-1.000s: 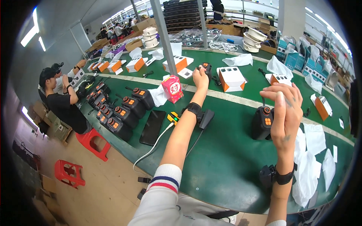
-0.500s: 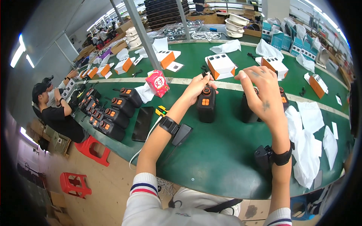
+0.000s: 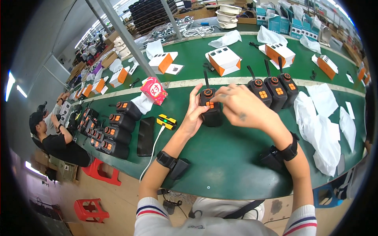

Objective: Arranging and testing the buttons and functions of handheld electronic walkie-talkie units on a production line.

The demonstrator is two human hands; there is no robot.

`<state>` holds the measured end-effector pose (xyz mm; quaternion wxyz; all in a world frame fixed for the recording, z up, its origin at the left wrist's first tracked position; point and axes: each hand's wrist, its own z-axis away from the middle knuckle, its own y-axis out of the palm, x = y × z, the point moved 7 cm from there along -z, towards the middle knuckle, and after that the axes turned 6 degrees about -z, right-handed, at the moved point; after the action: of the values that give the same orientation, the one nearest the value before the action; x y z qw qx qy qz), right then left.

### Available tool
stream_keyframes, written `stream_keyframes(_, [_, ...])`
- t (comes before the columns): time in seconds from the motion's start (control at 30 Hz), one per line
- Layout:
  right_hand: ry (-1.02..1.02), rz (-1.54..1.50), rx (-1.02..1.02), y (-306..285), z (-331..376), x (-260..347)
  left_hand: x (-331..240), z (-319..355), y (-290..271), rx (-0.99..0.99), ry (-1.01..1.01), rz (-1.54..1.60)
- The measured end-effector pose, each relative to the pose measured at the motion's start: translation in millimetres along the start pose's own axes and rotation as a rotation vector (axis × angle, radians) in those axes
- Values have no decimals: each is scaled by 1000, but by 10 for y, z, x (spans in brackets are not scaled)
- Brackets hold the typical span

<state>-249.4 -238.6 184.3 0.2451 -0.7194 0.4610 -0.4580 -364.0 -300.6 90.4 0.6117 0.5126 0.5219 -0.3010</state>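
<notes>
Upright on the green table (image 3: 220,157), a black radio (image 3: 210,110) is clasped between the left hand (image 3: 193,116) and right hand (image 3: 242,106); judged rigid, fairly hefty, best gripped by its body, not its antenna.

Open green tabletop (image 3: 220,157) near the hands, passable. Three black radios (image 3: 274,91) block just right; white bags (image 3: 321,122) further right. Left: yellow tool (image 3: 166,121), black phone (image 3: 146,136), radio rows (image 3: 116,131). Far: orange-white boxes (image 3: 224,60).
</notes>
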Motion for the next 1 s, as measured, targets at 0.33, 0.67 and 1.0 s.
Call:
stream_keyframes(0.33, [-41,298,-69,360,-149,128,0,29,-81,-44,113,1])
stream_keyframes(0.67, [-6,305,-63,362,-136,88,78,6,15,-50,107,-97])
stream_keyframes(1.0, [-95,366,-21,341,-4,239,81,9,111,-32,188,-137])
